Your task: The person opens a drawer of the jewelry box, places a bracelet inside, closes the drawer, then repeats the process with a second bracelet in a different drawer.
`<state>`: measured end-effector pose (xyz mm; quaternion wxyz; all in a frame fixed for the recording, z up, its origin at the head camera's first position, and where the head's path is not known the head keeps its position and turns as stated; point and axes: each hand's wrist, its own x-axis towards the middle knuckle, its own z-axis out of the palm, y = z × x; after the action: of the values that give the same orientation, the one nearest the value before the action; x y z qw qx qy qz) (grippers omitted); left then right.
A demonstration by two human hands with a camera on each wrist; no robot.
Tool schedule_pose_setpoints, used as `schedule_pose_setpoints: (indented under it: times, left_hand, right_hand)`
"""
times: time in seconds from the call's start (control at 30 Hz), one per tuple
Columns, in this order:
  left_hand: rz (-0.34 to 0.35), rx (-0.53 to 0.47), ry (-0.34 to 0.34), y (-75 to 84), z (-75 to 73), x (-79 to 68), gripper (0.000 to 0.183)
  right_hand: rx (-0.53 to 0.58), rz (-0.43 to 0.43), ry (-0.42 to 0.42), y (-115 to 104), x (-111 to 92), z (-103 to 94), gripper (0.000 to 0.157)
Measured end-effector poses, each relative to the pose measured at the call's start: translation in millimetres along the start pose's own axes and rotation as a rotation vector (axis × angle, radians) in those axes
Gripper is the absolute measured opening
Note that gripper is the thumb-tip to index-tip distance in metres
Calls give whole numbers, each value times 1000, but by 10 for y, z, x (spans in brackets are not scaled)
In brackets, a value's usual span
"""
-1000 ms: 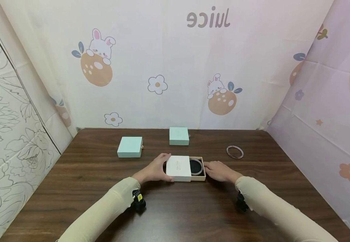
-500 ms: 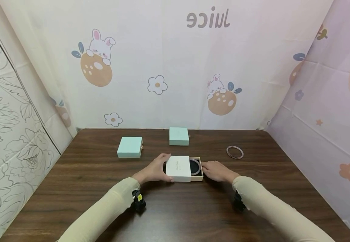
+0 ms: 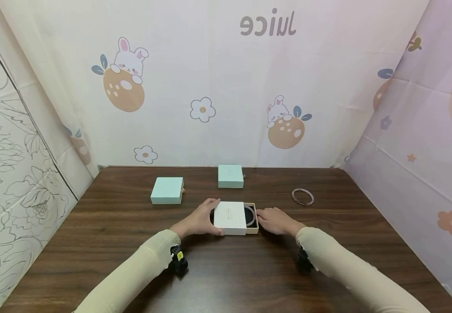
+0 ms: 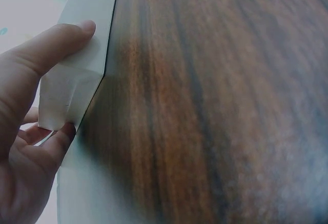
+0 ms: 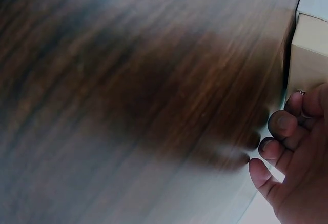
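In the head view, my left hand point(image 3: 199, 220) grips the left end of a white bracelet box point(image 3: 230, 218), thumb on the near side and fingers on the far side. Its cream-edged drawer point(image 3: 252, 231) stands part way out at the right. Inside lies a pale bangle point(image 3: 253, 217) round a black pad, partly hidden by the sleeve. My right hand point(image 3: 277, 221) is at the drawer's outer end. Close up in the right wrist view, the right thumb and forefinger meet at a small pull tab point(image 5: 301, 92) on the drawer's end face, the other fingers curled.
Two mint-green boxes stand behind: one point(image 3: 167, 190) at the left, another point(image 3: 230, 176) near the table's back edge. To the right, a second pinkish bangle point(image 3: 302, 204) lies on the dark wooden table point(image 3: 226, 274). A printed curtain point(image 3: 210, 78) hangs behind.
The drawer has slid left, further into the white sleeve, and less of the bangle shows. My right hand has moved left with it. The left hand keeps its hold in place.
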<state>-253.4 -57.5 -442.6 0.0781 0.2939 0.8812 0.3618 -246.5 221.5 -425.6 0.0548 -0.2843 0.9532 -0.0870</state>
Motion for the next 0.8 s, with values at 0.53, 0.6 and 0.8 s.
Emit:
schedule_pose_setpoints:
  times: [0.53, 0.6, 0.8]
  left_hand:
    - [-6, 4, -4, 2, -3, 5, 105]
    - [-8, 4, -7, 0, -2, 5, 105]
    - [-9, 6, -8, 1, -3, 9, 105]
  right_hand:
    - [-21, 0, -42, -59, 64, -9, 20]
    - [-20, 6, -49, -66, 73, -7, 20]
    - [-18, 16, -66, -86, 95, -2, 21]
